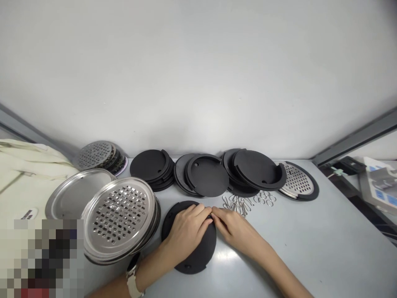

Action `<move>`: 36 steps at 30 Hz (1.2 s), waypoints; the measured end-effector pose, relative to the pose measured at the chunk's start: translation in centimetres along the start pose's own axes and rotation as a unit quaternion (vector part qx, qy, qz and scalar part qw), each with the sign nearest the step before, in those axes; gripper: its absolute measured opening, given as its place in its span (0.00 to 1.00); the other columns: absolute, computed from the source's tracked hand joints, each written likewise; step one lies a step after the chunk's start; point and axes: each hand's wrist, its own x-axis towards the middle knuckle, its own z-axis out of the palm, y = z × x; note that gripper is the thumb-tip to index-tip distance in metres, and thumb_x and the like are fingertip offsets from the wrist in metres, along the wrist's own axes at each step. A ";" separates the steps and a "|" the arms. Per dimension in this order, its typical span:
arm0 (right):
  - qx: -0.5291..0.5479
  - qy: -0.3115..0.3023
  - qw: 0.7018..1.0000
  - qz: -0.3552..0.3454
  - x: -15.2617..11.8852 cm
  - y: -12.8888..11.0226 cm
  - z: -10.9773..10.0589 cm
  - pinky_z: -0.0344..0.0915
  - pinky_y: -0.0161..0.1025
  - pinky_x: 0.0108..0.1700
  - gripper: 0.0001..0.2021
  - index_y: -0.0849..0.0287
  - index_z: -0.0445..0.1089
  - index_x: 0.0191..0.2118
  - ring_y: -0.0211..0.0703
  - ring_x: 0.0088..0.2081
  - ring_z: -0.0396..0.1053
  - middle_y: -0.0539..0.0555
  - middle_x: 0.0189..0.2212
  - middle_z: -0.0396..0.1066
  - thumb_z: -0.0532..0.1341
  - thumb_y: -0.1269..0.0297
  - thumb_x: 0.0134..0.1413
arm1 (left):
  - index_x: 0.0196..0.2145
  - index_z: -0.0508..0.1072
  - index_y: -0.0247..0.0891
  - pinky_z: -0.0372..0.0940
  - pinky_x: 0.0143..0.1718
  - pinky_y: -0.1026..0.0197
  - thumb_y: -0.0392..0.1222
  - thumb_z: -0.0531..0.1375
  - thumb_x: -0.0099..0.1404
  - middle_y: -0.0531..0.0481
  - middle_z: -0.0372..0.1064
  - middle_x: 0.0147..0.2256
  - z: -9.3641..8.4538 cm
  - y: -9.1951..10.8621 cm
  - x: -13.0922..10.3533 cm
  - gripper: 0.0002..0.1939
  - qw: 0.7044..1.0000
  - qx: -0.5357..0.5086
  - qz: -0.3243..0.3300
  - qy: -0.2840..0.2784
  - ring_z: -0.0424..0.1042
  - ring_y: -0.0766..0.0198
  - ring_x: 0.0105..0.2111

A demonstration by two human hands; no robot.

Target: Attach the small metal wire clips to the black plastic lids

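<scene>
A round black disc [192,258] with small holes lies on the grey table in front of me. My left hand [189,227] rests across it, fingers curled and thumb pressed at its upper right rim. At that same rim, my right hand [231,227] pinches with thumb and fingertips, touching the left fingertips. Something small and dark shows between the two hands, too covered to make out. Just beyond my right hand is a pile of metal snap clips [238,205]. Several metal split rings [269,198] lie to the right of them.
Round metal grater plates [119,217] are stacked at left, beside plain metal discs [77,192]. More graters [94,155] stand behind. Stacks of black discs [207,176] line the wall. A grater in a black rim [299,182] sits far right. Cream cloth [27,169] lies at left.
</scene>
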 end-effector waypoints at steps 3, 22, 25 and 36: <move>-0.014 -0.001 1.000 0.009 -0.3 -0.1 0.0 0.56 0.34 0.28 0.11 0.57 0.61 0.32 0.39 0.26 0.65 0.51 0.26 0.67 0.45 0.67 0.64 | 0.45 0.66 0.42 0.59 0.34 0.60 0.38 0.51 0.69 0.53 0.65 0.35 0.0 0.0 0.1 0.08 1.000 -0.011 -0.003 -0.008 0.65 0.62 0.37; -0.024 -0.054 0.997 0.045 -0.2 0.1 -0.3 0.49 0.34 0.27 0.19 0.58 0.56 0.25 0.36 0.21 0.57 0.48 0.19 0.60 0.42 0.61 0.66 | 0.60 0.50 0.41 0.60 0.53 0.54 0.37 0.51 0.70 0.46 0.62 0.52 0.1 -0.1 -0.2 0.23 0.999 -0.048 0.021 0.002 0.62 0.59 0.52; -0.006 -0.063 0.997 0.051 -0.2 0.0 -0.5 0.49 0.34 0.27 0.19 0.58 0.56 0.24 0.36 0.22 0.56 0.48 0.19 0.60 0.42 0.60 0.66 | 0.55 0.56 0.42 0.62 0.50 0.54 0.35 0.51 0.69 0.48 0.65 0.48 0.0 -0.1 -0.3 0.18 0.997 -0.077 0.003 -0.013 0.65 0.59 0.49; -0.001 -0.056 0.997 0.056 -0.4 0.1 -0.5 0.47 0.33 0.26 0.18 0.58 0.54 0.23 0.35 0.21 0.53 0.48 0.19 0.58 0.42 0.61 0.65 | 0.52 0.57 0.44 0.60 0.48 0.55 0.35 0.48 0.71 0.51 0.65 0.48 -0.7 0.4 -0.1 0.13 0.990 -0.133 0.001 -0.041 0.64 0.61 0.48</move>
